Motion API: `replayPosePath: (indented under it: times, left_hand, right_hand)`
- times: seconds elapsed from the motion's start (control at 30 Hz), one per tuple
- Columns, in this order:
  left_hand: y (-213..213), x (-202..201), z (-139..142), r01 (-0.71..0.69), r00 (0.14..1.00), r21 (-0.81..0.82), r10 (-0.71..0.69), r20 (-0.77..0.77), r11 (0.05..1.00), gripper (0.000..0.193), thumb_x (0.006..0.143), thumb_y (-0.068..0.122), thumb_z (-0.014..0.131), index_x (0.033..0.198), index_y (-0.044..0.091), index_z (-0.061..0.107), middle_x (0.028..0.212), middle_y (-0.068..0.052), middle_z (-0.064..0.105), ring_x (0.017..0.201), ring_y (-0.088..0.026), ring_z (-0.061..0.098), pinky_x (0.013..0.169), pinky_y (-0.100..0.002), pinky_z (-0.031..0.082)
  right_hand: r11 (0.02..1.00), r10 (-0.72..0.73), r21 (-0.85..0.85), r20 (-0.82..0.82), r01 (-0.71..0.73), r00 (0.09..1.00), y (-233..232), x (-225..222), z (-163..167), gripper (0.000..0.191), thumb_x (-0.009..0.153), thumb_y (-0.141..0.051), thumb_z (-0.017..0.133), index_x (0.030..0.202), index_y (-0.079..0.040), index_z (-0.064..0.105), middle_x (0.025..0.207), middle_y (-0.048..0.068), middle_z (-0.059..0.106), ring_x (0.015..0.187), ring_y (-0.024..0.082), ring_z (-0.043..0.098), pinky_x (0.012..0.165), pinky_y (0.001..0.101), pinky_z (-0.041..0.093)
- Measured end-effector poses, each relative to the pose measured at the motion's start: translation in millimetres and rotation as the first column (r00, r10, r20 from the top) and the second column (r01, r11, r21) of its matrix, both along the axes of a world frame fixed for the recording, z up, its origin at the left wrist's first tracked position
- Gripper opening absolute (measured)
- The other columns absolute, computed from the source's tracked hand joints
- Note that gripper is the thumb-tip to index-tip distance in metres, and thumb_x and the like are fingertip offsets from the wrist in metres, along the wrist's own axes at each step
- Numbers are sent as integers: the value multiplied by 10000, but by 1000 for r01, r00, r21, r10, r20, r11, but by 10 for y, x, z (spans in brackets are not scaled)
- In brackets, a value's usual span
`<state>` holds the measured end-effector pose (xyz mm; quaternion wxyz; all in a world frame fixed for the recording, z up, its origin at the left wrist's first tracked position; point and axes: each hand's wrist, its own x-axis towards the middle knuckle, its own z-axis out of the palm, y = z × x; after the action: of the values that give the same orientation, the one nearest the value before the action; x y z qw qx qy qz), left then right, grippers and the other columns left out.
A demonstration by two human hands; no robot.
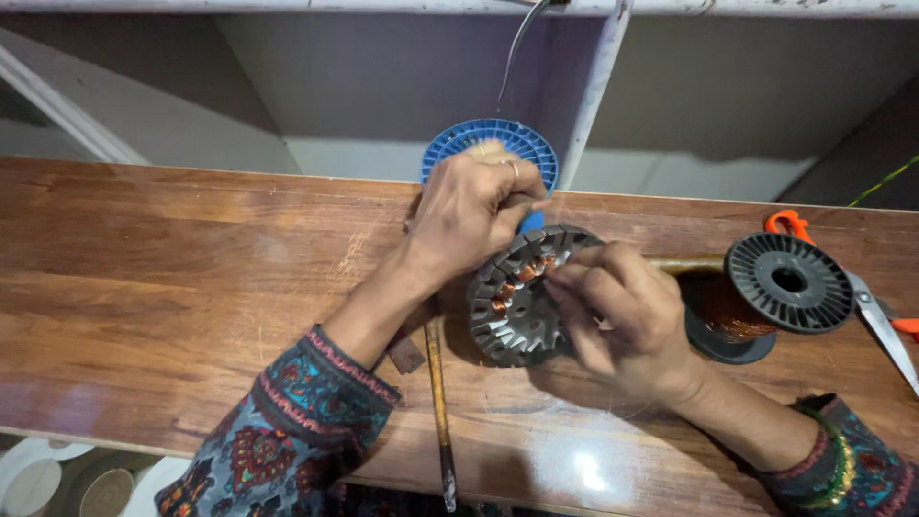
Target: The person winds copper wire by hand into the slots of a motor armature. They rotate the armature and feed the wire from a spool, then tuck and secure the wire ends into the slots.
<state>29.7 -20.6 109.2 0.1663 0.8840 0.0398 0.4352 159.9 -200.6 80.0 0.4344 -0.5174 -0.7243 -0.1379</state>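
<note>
A round grey metal stator core [512, 306] with slots and some copper winding stands tilted on the wooden table [172, 278]. My right hand [627, 311] grips its right rim. My left hand [474, 206] is above its top edge, fingers pinched together on thin copper wire at the slots. A blue plastic spool [498, 142] stands right behind my left hand, partly hidden by it.
A black spool of copper wire [766, 292] lies on its side at the right. Orange-handled scissors [866, 302] lie beyond it. A thin metal rod [440, 412] points toward the front edge, beside a small dark block [407, 356]. A white post [592, 91] rises behind the table.
</note>
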Motion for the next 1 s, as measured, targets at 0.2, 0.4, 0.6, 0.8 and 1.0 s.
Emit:
replayPosePath:
  times: [0.2,0.4,0.6,0.8,1.0]
  left_hand:
    - [115,61,-97,29,993,63,-36,113,998,142,808,65,819,783,51,680,749,-46,645,730,-214,590,670,-381,479]
    - [117,98,-127,-61,995,44,58,76,997,115,803,35,807,773,42,696,699,-49,626,689,-216,585,638,-373,461]
    - [73,80,-128,-80,990,44,74,119,996,115,800,46,810,792,35,696,734,-71,627,728,-248,591,671,-386,469]
    - [69,104,-150,-95,988,22,92,126,995,134,819,78,819,799,33,694,741,-74,631,732,-248,601,673,-392,475]
    - [73,110,-164,-89,989,-1,88,116,996,132,824,81,814,800,31,694,730,-70,629,720,-243,607,671,-392,478]
  right_hand:
    - [997,-46,-71,-141,37,989,-11,10,8,157,842,-1,748,997,3,728,966,98,673,767,112,669,570,232,560]
    - [989,-45,-147,-311,-1,949,4,55,46,88,852,-51,781,934,-46,748,889,42,732,754,78,661,591,231,515]
    - [975,-95,-223,-446,-8,890,0,75,80,69,889,-81,779,907,-36,730,843,22,729,715,56,615,613,221,492]
    - [974,-93,-226,-502,-27,860,8,93,52,85,943,-77,727,991,-16,690,890,38,722,744,53,633,644,215,532]
    - [981,-70,-193,-452,-21,889,27,107,52,68,957,-58,686,1001,-7,672,931,51,712,754,77,675,639,220,578]
